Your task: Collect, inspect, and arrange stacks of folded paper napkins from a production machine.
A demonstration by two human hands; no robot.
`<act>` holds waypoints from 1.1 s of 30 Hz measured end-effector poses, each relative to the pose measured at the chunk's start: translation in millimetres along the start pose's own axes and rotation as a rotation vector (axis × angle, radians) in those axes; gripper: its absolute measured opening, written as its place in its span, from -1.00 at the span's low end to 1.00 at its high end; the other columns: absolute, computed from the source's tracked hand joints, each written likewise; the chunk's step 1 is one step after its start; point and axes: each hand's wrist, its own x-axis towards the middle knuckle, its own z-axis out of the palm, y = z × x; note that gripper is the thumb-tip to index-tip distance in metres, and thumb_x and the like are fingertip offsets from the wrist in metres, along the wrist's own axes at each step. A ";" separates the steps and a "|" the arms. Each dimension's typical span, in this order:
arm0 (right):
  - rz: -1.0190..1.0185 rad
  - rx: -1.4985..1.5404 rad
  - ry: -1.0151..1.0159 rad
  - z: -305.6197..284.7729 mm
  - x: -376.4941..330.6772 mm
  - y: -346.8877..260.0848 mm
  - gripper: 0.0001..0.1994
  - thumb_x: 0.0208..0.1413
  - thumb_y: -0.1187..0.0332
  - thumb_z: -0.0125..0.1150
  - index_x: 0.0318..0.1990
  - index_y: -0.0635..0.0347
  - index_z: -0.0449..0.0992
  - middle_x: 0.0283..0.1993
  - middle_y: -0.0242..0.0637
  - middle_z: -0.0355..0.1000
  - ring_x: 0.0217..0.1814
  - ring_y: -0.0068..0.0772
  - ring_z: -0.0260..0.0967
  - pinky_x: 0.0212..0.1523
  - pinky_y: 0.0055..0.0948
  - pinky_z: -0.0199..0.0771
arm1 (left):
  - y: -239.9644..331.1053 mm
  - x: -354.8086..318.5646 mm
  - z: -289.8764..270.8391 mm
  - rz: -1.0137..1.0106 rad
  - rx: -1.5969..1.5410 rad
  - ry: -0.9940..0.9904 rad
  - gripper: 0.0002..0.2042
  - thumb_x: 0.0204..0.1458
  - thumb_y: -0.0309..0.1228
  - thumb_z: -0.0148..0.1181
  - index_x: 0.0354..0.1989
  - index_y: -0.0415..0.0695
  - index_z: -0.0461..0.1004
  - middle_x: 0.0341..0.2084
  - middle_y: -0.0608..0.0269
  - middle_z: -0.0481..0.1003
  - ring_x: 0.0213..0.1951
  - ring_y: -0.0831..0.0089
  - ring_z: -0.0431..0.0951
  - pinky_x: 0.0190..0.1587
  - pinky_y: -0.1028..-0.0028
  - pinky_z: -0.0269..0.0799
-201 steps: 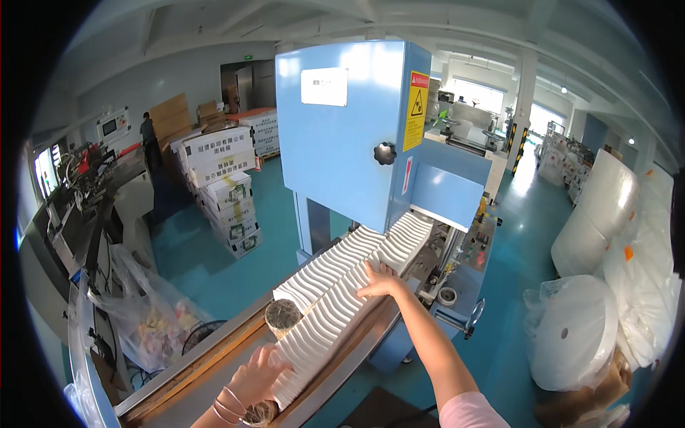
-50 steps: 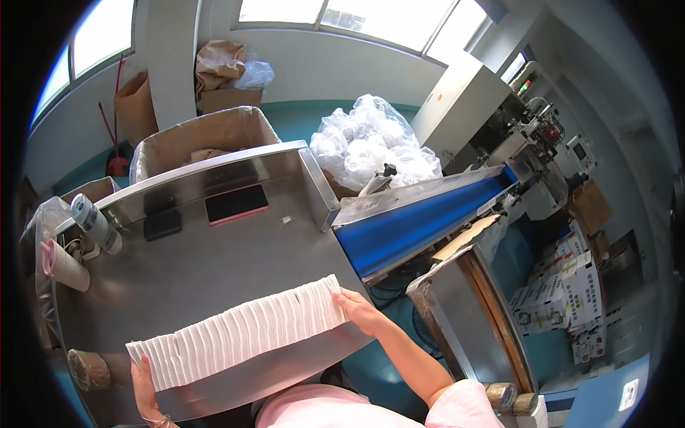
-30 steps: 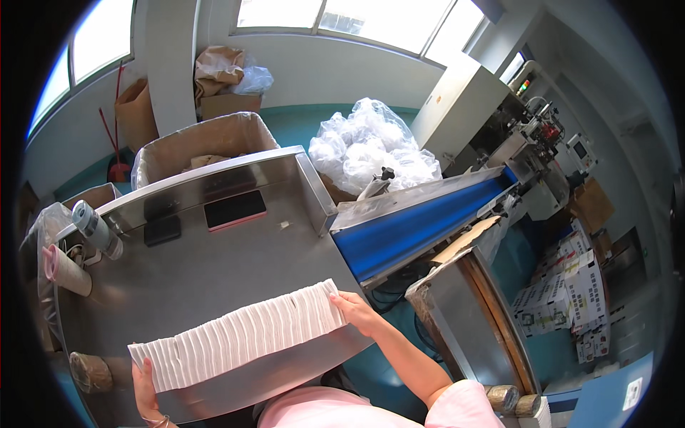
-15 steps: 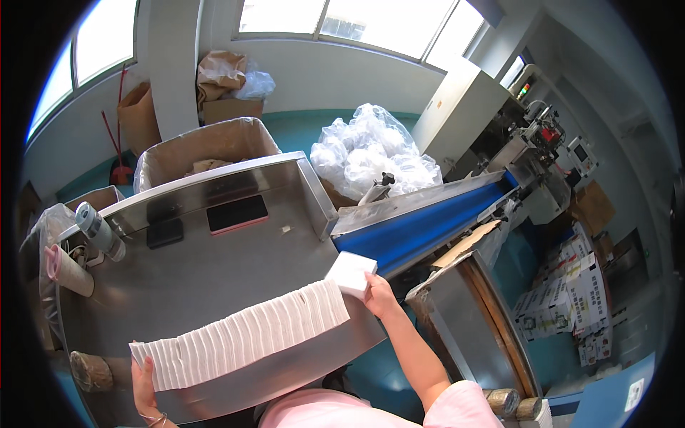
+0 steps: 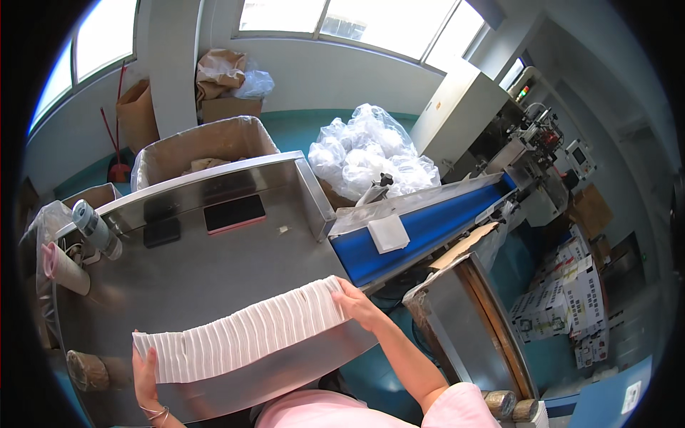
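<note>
A long row of white folded napkins (image 5: 242, 328), packed on edge, spans the near side of the steel table between my two hands. My left hand (image 5: 145, 374) is against the row's left end, thumb on the near side and the other fingers mostly hidden behind. At the right end, my right hand (image 5: 357, 303) grips the last napkins, its fingers curled round the far side. A separate flat white napkin stack (image 5: 389, 234) lies on the blue conveyor belt (image 5: 442, 215), apart from my right hand.
On the steel table (image 5: 178, 285) lie a phone (image 5: 235, 214) and a dark flat case (image 5: 163, 232). Two cups, one a blue-grey tumbler (image 5: 96, 227), stand at the left. A brown roll (image 5: 87, 371) sits near the left corner. Behind are an open carton (image 5: 207, 146) and clear bags (image 5: 374, 153).
My right hand, which held a flat white napkin stack by the row's right end, is now on the row itself. A napkin stack now lies on the belt, where none showed before.
</note>
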 end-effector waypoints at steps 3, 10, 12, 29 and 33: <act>-0.026 0.043 0.100 -13.1 6.3 -4.4 -0.71 0.17 0.43 -0.08 0.03 0.32 0.28 -0.11 -0.26 0.40 -0.07 -0.44 0.38 -0.02 -0.44 0.38 | -1.8 -0.5 -2.4 0.008 -0.041 -0.002 -0.28 0.06 -0.18 0.12 0.30 -0.19 -0.12 0.07 0.18 0.23 0.07 0.42 0.26 0.13 0.47 0.14; -0.069 -0.030 0.137 -2.2 -1.1 -15.4 -0.50 0.22 0.15 -0.09 0.17 0.36 0.13 0.11 -0.18 0.26 0.00 -0.46 0.31 -0.03 -0.47 0.36 | -2.2 -0.4 12.6 0.043 -0.024 0.038 -0.28 0.06 -0.22 0.11 0.31 -0.18 -0.14 0.08 0.17 0.23 0.06 0.41 0.27 0.13 0.47 0.14; -0.010 -0.236 -0.126 6.5 -13.1 -33.2 -0.53 0.19 0.21 0.00 0.15 0.34 0.19 0.05 -0.28 0.30 -0.03 -0.56 0.29 -0.04 -0.53 0.32 | 2.6 1.1 18.3 0.046 -0.004 0.051 -0.28 0.07 -0.24 0.11 0.31 -0.18 -0.14 0.07 0.16 0.23 0.06 0.41 0.27 0.13 0.46 0.14; -0.197 -0.246 -0.062 -4.6 -8.1 -27.2 -0.53 0.21 0.20 -0.06 0.13 0.38 0.13 0.01 -0.24 0.29 0.01 -0.57 0.24 -0.06 -0.59 0.31 | 12.3 12.8 37.3 0.051 0.068 0.027 -0.26 0.06 -0.13 0.10 0.30 -0.17 -0.13 0.01 0.15 0.28 0.02 0.39 0.33 0.08 0.45 0.24; 0.175 -0.028 -0.053 -11.8 3.0 -21.8 -0.68 0.21 0.31 -0.06 0.04 0.32 0.29 -0.08 -0.31 0.35 -0.11 -0.52 0.30 -0.06 -0.50 0.31 | 13.5 18.2 42.9 0.051 0.046 -0.025 -0.26 0.06 -0.13 0.10 0.30 -0.17 -0.13 0.01 0.13 0.28 0.02 0.38 0.33 0.07 0.44 0.27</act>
